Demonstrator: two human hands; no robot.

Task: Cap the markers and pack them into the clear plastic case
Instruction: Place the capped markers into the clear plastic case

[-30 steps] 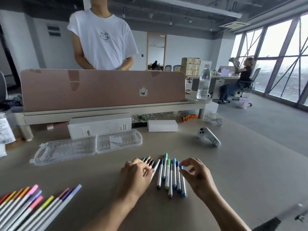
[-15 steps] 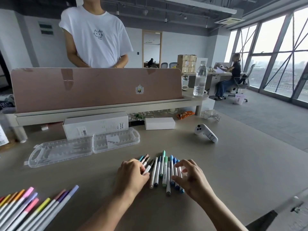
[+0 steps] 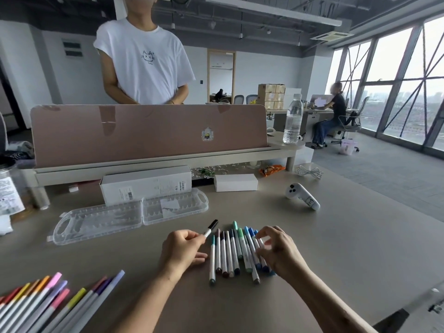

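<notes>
- Left hand [image 3: 182, 248] pinches a black-capped marker [image 3: 211, 228], raised off the table [image 3: 336, 248].
- Right hand [image 3: 280, 251] curls over the blue end of the marker row [image 3: 228, 253]; whether it grips one is unclear.
- Clear plastic case [image 3: 101, 219] lies open on the table, behind and left of the row.

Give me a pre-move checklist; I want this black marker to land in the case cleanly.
1. Black marker gripped by left hand: ok.
2. Its far cap on: ok; near end hidden in the hand: cannot tell.
3. Case open, lying flat, no markers in it: ok.
4. Table between left hand and case free: ok.
5. Right hand holding any of the row of markers: cannot tell.
</notes>
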